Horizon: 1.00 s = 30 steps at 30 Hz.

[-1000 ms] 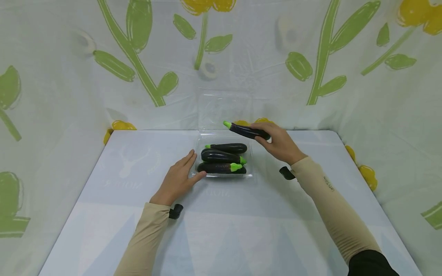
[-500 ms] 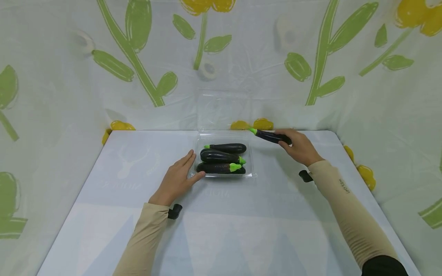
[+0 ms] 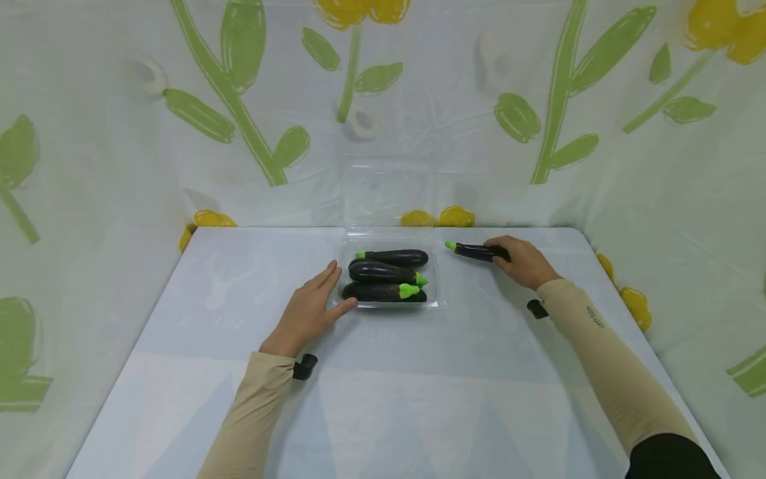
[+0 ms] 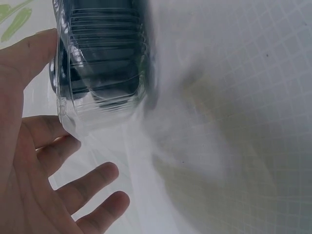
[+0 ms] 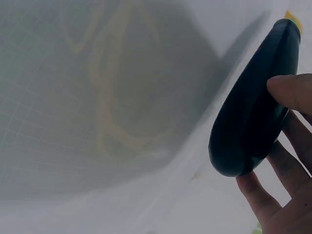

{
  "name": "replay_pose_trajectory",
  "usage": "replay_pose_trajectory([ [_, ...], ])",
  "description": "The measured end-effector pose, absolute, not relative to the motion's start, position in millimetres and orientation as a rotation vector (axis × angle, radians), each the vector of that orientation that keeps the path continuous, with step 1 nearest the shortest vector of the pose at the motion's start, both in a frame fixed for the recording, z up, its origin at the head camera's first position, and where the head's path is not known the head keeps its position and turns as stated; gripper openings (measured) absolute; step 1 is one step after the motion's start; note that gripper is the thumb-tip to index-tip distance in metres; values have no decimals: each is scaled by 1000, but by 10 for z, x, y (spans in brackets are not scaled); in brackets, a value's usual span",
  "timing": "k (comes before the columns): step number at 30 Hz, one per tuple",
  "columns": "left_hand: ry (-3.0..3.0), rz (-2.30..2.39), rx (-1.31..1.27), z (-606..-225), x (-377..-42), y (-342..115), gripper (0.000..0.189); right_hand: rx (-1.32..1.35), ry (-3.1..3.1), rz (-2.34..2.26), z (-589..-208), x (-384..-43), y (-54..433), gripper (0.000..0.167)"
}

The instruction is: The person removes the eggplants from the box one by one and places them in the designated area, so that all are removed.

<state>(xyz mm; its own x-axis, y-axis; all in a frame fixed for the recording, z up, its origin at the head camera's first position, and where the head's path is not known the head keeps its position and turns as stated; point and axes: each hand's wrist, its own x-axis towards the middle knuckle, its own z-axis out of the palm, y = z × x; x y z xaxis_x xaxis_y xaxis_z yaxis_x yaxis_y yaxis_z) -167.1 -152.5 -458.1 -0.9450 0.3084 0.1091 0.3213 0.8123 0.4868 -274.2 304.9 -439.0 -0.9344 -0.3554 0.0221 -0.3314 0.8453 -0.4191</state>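
My right hand [image 3: 522, 261] grips a dark purple eggplant [image 3: 473, 251] by its rounded end, low over the table to the right of a clear plastic box. The eggplant's green stem points left. In the right wrist view, thumb and fingers hold the eggplant [image 5: 256, 102] from opposite sides. The box [image 3: 433, 293] holds several more eggplants [image 3: 383, 271], lying crosswise with green stems. My left hand [image 3: 304, 309] rests at the box's left side, thumb at the front corner. In the left wrist view, the thumb and fingertips meet the ribbed box [image 4: 105, 100], its fingers loosely spread.
The box's transparent lid [image 3: 389, 189] stands raised behind it against the patterned curtain [image 3: 443, 100]. A pale printed cloth covers the table [image 3: 395, 399]. The table's back edge runs close behind the box and the right hand.
My right hand has carried its eggplant from above the box's back right corner to the right and down close to the table. The left hand and the box have stayed in place.
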Motion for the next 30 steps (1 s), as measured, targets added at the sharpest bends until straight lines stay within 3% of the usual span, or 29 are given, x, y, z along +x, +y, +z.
replay_pose_trajectory([
  [30, -2968, -816, -497, -4609, -1676, -1505, 86, -547, 2934, -620, -4466, -2756, 3076, 40],
])
